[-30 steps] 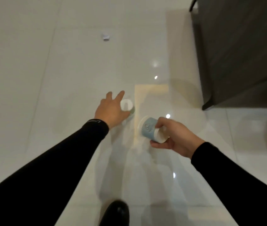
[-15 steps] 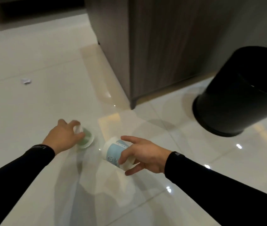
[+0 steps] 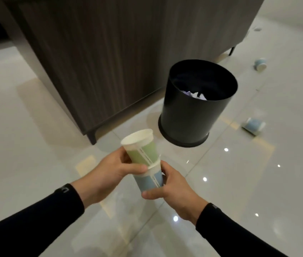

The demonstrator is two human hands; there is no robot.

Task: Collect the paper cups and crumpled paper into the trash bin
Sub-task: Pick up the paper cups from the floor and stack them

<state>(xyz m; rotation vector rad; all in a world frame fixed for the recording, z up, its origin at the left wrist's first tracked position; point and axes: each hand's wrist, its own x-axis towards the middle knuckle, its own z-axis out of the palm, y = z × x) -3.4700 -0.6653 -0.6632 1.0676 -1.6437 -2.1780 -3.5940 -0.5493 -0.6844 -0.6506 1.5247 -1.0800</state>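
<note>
Now the two cups that were held apart half a second ago, one in each hand near the floor, are nested: the green cup sits mouth-up inside the blue cup, tilted a little to the left. Both hands have risen from the floor to the middle of the view. The left hand grips the stack at the joint, thumb across the green cup's lower side; the right hand is wrapped round the blue cup's base.

The view has also swung, so the black trash bin now stands upright just beyond the stack, with crumpled paper showing inside. Each cup has a white rim and a pale stripe down its side. To the right, two more blue cups lie on the floor: a nearer cup and a farther cup. A dark wooden cabinet rises behind.
</note>
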